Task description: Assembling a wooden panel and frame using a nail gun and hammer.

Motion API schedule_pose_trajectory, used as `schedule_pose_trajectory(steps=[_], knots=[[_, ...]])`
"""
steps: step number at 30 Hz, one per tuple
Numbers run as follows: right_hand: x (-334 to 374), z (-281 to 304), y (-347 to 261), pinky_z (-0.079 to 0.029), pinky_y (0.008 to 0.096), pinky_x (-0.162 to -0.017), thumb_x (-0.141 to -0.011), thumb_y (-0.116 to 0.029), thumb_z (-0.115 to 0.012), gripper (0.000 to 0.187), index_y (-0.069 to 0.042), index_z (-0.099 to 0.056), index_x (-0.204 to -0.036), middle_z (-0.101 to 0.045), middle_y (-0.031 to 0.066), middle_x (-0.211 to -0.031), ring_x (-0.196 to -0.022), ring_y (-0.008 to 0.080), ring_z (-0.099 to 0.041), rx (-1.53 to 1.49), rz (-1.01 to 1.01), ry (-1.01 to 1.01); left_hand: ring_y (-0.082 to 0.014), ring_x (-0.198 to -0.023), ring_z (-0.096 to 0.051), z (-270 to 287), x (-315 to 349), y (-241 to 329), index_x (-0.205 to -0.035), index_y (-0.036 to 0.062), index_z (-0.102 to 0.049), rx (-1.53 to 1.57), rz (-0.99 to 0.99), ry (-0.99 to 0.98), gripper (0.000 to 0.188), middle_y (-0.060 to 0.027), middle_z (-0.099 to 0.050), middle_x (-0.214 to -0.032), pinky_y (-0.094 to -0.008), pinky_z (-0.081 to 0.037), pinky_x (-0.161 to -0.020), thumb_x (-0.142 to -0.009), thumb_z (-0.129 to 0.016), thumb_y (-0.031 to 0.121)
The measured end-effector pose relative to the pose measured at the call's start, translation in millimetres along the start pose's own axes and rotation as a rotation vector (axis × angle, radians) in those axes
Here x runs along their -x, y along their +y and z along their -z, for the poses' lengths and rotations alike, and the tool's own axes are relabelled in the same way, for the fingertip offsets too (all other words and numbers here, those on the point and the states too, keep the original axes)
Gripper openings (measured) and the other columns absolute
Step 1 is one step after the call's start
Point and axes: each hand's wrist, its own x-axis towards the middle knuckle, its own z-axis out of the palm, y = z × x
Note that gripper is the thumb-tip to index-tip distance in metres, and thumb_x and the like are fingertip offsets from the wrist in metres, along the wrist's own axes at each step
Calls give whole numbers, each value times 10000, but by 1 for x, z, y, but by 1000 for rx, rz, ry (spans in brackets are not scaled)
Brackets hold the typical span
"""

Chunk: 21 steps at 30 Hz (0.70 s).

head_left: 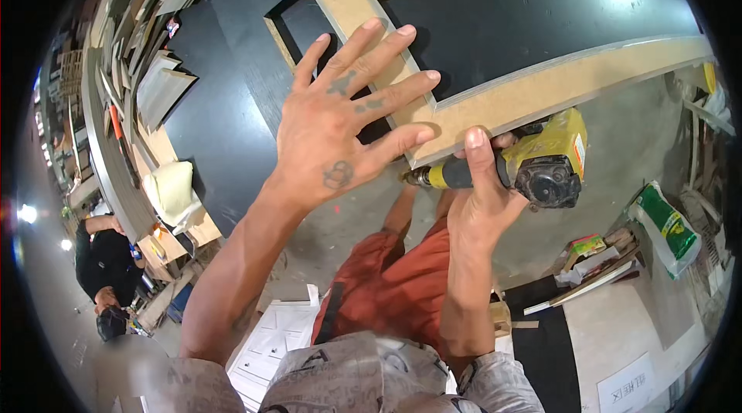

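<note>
My left hand (328,123), tattooed on its back, lies spread over the corner of a framed panel. Its fingers reach across the pale wooden border (510,100) toward the black inset (533,26). Just right of it, my right hand (487,196) is wrapped round the black handle of a yellow-and-black nail gun (547,158). The gun's bulky head is to the right, and a metal fitting ends the handle on the left. My right thumb lies along the handle, close to the border's near edge; the other fingers are mostly hidden. The gun's nose is out of sight.
Dark boards (224,96) lie under and left of the panel. Long wood strips (116,134) line the far left, near a cream-coloured roll (171,190). Another person (108,258) is at lower left. A green-and-white bag (668,227) and scrap wood (595,274) sit at right.
</note>
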Motion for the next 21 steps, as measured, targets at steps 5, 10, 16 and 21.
schedule_pose_trajectory(steps=[5, 10, 16, 21], knots=[[1, -6, 2, -485, 266, -701, -823, 21, -731, 343, -42, -522, -1088, -539, 31, -970, -839, 117, -546, -22, -5, 20, -297, -1384, -408, 0, -1, 1, -1227, 267, -685, -23, 15, -5, 526, -51, -506, -1450, -504, -278, -1128, -748, -770, 467], [0, -1, 10, -463, 252, -730, -820, -16, -759, 312, -37, -542, -1044, -548, 23, -953, -835, 110, -539, -11, 23, 15, -309, -1391, -395, 1, -1, 3, -1236, 281, -679, -11, 22, -16, 527, -68, -480, -1472, -521, -267, -1126, -757, -755, 486], [2, 1, 7, -443, 249, -748, -834, -100, -783, 274, -32, -571, -993, -566, 2, -903, -818, 99, -531, 68, -47, 45, -364, -1411, -346, -5, 3, 1, -1189, 347, -701, -84, -94, 5, 367, -113, -431, -1502, -563, -232, -1123, -831, -699, 430], [25, 23, 8, -454, 249, -753, -883, -141, -739, 265, 5, -575, -1032, -599, 17, -926, -813, 98, -545, 351, -132, 209, -326, -1440, -295, -6, 6, -3, -1138, 423, -708, -76, -54, -3, 341, -83, -417, -1515, -600, -249, -1099, -801, -742, 385]])
